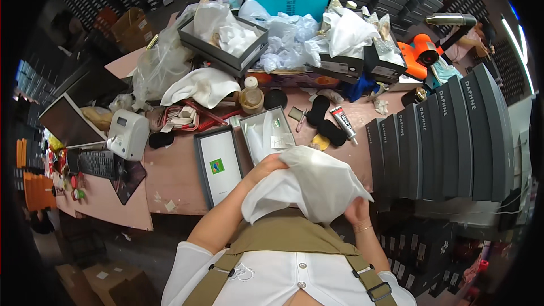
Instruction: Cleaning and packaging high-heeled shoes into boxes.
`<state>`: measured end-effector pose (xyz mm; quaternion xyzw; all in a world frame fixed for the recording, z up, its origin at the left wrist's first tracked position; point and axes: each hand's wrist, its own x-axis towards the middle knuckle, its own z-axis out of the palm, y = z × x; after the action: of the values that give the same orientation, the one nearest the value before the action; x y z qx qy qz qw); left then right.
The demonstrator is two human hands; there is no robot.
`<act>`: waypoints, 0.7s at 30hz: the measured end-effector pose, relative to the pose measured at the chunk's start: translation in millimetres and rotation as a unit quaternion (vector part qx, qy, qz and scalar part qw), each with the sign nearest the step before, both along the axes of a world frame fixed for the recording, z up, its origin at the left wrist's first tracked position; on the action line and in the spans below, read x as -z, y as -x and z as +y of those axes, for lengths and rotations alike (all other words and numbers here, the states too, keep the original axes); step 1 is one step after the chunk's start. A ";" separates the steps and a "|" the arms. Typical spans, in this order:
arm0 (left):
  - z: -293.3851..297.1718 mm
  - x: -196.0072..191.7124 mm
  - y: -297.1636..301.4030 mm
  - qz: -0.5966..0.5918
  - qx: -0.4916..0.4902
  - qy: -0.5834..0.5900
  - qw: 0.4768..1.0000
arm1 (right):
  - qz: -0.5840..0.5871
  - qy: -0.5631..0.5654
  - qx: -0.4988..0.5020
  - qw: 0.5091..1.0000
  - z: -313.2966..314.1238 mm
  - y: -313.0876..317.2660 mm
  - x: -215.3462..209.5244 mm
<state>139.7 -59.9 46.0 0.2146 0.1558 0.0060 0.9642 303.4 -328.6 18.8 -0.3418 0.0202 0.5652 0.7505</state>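
Observation:
A crumpled white cloth spreads between my two hands, just above my lap at the table's near edge. My left hand has its fingers closed on the cloth's upper left edge. At the lower right corner, my right hand grips the same cloth, with its fingertips partly covered by the folds. Beyond the cloth is an open shoebox with white paper and a small card inside. Left of that box lies a dark-rimmed box lid, its white inner side up, bearing a green sticker.
A row of dark shoeboxes stands at the right. A glue tube, black pads and a jar lie behind the open box. Boxes of wrapped items fill the back; a white label printer and keyboard stand left.

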 end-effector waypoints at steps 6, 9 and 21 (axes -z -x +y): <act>-53.1 3.5 -56.5 0.059 -0.225 -0.587 0.775 | -0.082 0.037 -0.118 0.989 45.0 -17.7 18.6; -54.4 19.8 -66.5 0.048 -0.147 -0.799 0.582 | -0.045 0.009 -0.141 0.989 54.4 -40.5 32.2; 69.9 140.0 -70.3 0.163 0.047 -0.852 0.496 | -0.030 0.071 -0.067 0.995 92.3 -76.4 9.0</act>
<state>210.0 9.9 -94.0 0.9360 0.2189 0.0558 0.2700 379.8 -236.2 9.8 -0.4116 0.0149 0.6006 0.6853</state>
